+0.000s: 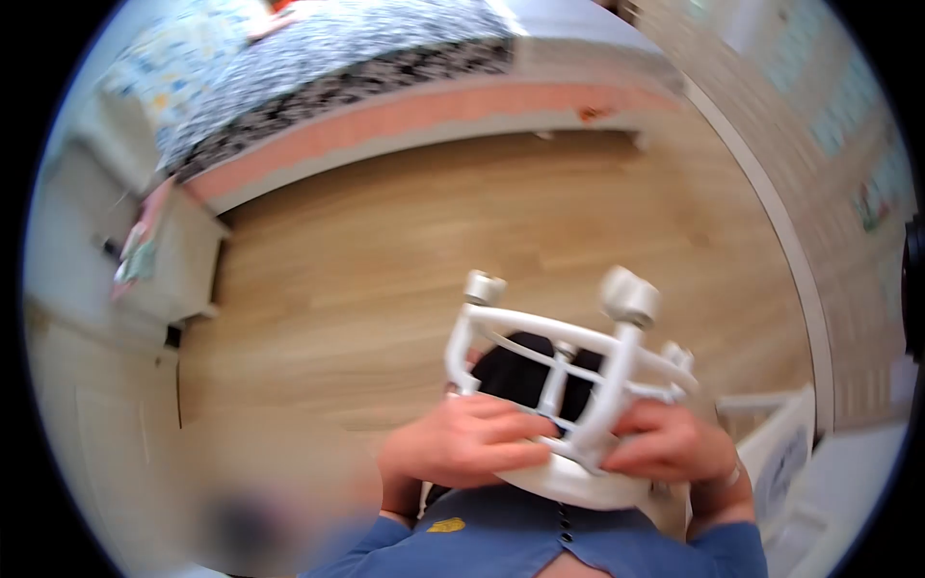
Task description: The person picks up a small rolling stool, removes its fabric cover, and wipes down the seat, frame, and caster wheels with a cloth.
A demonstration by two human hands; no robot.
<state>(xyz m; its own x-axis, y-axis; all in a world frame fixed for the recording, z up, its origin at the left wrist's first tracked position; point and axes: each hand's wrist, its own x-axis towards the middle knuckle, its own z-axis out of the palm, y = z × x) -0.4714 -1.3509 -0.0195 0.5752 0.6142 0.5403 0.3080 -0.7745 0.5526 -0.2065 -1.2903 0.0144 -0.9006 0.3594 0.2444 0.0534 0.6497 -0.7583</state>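
Note:
A small white stool (605, 405) lies upside down against my lap, its legs pointing up and away from me. The legs end in pale caps, and crossbars join them. My left hand (474, 441) is closed at the near side of the stool, its fingers reaching across to the base of a leg. Something small and dark shows by those fingertips, too blurred to name. My right hand (665, 441) grips the stool on the other side, fingers curled by the foot of the near leg. Black clothing shows through the frame.
Wooden floor (385, 250) spreads ahead. A bed (385, 116) with a pink-and-white side stands at the back. A white cabinet (188, 250) is on the left. White furniture (785, 453) is close on my right, near a wall. A blurred patch covers the lower left.

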